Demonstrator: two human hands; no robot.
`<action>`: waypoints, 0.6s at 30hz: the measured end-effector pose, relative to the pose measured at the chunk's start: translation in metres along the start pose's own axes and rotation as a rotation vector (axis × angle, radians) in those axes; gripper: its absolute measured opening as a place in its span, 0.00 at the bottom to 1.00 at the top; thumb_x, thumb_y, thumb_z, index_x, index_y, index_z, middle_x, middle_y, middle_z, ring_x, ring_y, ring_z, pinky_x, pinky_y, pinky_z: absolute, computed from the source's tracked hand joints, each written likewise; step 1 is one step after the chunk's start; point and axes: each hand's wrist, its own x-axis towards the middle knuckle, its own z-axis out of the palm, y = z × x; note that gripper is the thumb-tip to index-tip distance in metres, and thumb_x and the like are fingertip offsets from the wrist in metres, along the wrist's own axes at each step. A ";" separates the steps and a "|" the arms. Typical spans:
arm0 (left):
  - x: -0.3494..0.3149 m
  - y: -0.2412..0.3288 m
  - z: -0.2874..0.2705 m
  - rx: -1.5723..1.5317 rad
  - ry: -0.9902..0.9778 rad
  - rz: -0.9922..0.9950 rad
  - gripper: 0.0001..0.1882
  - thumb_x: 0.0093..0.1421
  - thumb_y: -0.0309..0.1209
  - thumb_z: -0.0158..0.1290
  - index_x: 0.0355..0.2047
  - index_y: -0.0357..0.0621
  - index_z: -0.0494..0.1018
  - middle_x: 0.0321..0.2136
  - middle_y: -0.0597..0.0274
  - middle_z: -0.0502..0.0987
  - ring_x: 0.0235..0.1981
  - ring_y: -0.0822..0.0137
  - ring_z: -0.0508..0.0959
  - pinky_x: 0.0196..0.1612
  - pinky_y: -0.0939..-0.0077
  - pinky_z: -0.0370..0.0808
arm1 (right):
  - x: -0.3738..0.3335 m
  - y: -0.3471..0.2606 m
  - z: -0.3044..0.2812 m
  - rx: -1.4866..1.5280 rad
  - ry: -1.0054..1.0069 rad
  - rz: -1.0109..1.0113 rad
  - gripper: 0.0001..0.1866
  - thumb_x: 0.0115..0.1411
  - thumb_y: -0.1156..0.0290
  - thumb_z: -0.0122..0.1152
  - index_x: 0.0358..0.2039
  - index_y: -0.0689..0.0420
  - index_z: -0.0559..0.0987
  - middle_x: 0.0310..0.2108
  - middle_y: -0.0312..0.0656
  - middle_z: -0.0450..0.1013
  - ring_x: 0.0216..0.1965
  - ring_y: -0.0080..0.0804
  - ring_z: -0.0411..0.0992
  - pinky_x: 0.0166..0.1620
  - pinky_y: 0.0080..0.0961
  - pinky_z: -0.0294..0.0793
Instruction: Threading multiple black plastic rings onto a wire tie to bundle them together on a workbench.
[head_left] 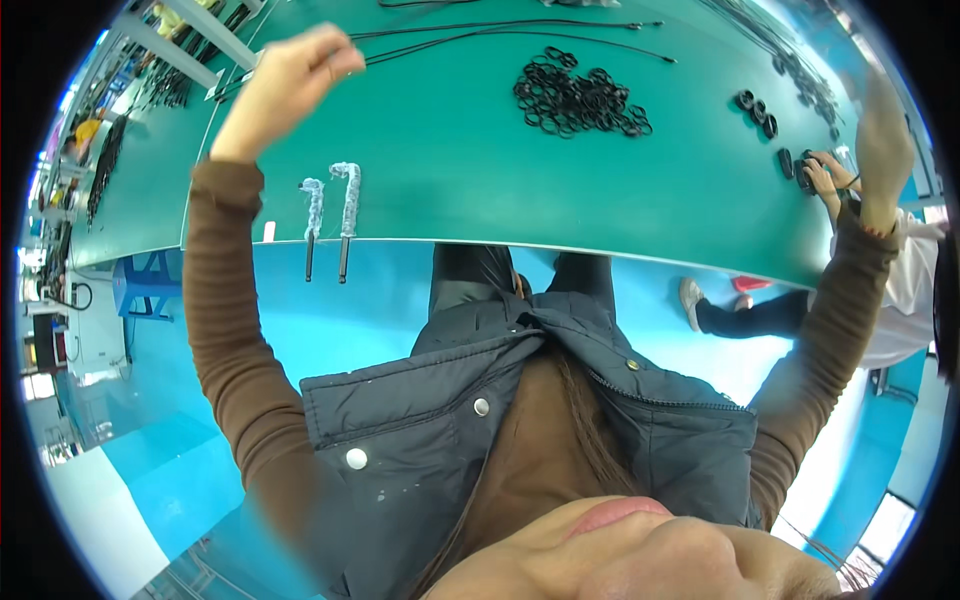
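Observation:
My left hand (300,75) is raised above the far left part of the green table (430,150), fingers curled and pressed together. Thin black cables (520,30) run along the tabletop right by its fingertips; whether the fingers grip one is hidden. Off to the far right, my right hand (885,150) is stretched out and smeared by motion, so its fingers do not show clearly. Beyond it lie more thin dark cables (760,45) and a row of small black coils (808,85). A loose heap of small black rings (580,100) lies on the table between my hands.
Two L-shaped rods wrapped in clear film (349,195) stick out over the table's near edge. At right, a co-worker's hands (825,180) touch black rolls, with further black rolls (758,112) nearby. Grey posts (175,55) and a blue stool (145,285) are at left.

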 end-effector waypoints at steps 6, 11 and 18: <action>-0.084 0.079 0.029 -0.653 -0.842 -0.216 0.13 0.64 0.35 0.47 0.29 0.36 0.72 0.16 0.65 0.66 0.18 0.75 0.64 0.23 0.79 0.64 | -0.170 -0.002 -0.065 0.362 -0.789 0.248 0.20 0.59 0.69 0.53 0.52 0.56 0.72 0.44 0.52 0.72 0.46 0.45 0.71 0.48 0.32 0.68; -0.101 0.126 0.061 -1.054 -0.824 -0.286 0.15 0.67 0.36 0.41 0.28 0.38 0.70 0.12 0.74 0.58 0.14 0.81 0.56 0.16 0.83 0.54 | -0.182 -0.153 -0.084 0.918 -0.747 0.167 0.37 0.50 0.68 0.65 0.59 0.64 0.61 0.55 0.53 0.65 0.57 0.48 0.63 0.58 0.34 0.60; -0.058 0.169 0.107 -1.463 -0.638 -0.279 0.16 0.69 0.36 0.38 0.34 0.34 0.68 0.12 0.74 0.56 0.13 0.81 0.56 0.16 0.85 0.53 | -0.155 -0.259 -0.066 1.407 -0.665 0.441 0.11 0.56 0.74 0.58 0.40 0.63 0.75 0.35 0.47 0.75 0.32 0.38 0.74 0.36 0.26 0.72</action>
